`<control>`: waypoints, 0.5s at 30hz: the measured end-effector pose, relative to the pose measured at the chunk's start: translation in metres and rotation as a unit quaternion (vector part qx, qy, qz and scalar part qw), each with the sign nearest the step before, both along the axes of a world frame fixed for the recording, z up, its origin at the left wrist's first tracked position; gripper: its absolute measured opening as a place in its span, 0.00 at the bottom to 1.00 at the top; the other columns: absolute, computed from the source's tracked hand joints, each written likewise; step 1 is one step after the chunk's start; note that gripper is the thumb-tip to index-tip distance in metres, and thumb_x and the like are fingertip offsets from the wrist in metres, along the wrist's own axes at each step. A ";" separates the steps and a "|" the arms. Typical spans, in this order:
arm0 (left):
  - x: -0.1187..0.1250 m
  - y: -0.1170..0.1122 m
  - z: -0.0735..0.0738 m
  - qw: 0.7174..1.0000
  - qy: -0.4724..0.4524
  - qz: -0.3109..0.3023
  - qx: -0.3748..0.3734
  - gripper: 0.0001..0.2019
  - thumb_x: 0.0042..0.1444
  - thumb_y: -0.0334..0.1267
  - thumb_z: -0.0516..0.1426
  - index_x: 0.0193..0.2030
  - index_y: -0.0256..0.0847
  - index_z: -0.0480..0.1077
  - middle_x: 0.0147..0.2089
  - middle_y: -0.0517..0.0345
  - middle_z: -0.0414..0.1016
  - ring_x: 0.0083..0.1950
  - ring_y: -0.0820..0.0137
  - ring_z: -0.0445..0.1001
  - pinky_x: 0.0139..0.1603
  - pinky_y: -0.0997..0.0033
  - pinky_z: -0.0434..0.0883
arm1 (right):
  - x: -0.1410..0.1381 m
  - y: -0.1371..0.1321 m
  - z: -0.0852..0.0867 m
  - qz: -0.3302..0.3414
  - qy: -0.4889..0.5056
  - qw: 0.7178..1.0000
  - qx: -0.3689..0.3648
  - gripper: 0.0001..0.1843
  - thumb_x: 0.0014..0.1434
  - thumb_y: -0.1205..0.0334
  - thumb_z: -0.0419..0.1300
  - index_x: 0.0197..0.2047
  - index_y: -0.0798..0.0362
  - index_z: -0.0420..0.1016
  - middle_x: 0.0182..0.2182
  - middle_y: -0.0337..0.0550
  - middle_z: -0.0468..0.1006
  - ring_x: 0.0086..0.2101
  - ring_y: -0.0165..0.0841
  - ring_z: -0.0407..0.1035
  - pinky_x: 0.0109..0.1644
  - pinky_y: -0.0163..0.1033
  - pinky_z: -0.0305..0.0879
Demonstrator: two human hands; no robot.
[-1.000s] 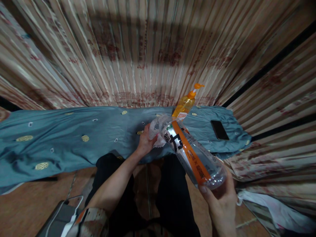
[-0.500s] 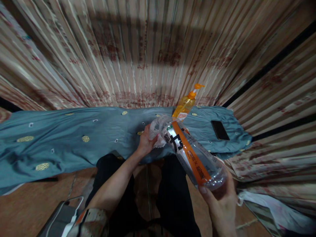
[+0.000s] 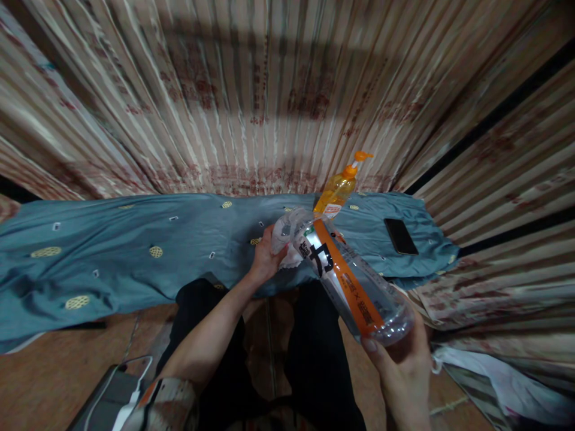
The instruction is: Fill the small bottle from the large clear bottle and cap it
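Note:
A large clear plastic bottle (image 3: pixel 354 287) with an orange and white label lies tilted in the air before me, its base toward the lower right. My right hand (image 3: pixel 404 365) is closed round the base, thumb on the near side. At the other end, my left hand (image 3: pixel 266 257) is closed on a crumpled white tissue (image 3: pixel 293 257) pressed about the bottle's top. The bottle's mouth is covered, so I cannot see a cap. Just behind the bottle stands an orange pump bottle (image 3: pixel 335 194) holding yellow liquid.
A blue-green cloth (image 3: pixel 188 233) with yellow pineapple prints covers the long bench. On its right side lies a black phone (image 3: pixel 401 236). Patterned curtains (image 3: pixel 269 108) hang behind and at the right. A white charger with a cable (image 3: pixel 130 407) sits at lower left.
Both hands and the bottle stay in nearly the same place; only a very slight shift shows at the bottle's top end.

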State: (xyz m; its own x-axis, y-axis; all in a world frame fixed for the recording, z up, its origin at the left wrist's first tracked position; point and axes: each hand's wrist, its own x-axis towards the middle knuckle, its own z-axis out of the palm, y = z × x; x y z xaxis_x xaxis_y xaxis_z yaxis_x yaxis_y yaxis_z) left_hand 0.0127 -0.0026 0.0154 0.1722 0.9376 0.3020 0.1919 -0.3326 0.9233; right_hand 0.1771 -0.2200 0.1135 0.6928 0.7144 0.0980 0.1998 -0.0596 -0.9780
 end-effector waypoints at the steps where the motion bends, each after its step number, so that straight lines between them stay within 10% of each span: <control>1: 0.000 0.000 0.000 1.000 0.000 0.000 0.001 0.27 0.53 0.42 0.62 0.58 0.42 0.61 0.51 0.52 0.76 0.51 0.61 0.76 0.55 0.58 0.74 | 0.000 0.000 0.000 0.002 0.000 1.000 -0.001 0.50 0.38 0.48 0.74 0.63 0.54 0.64 0.56 0.54 0.72 0.54 0.48 0.68 0.53 0.45 0.67; 15: 0.000 0.001 -0.004 1.000 0.002 -0.001 0.015 0.26 0.54 0.44 0.61 0.58 0.42 0.61 0.51 0.52 0.76 0.50 0.63 0.77 0.53 0.59 0.74 | -0.002 -0.002 0.003 -0.009 0.007 1.000 -0.005 0.49 0.35 0.48 0.75 0.60 0.53 0.67 0.55 0.52 0.73 0.51 0.46 0.70 0.48 0.42 0.68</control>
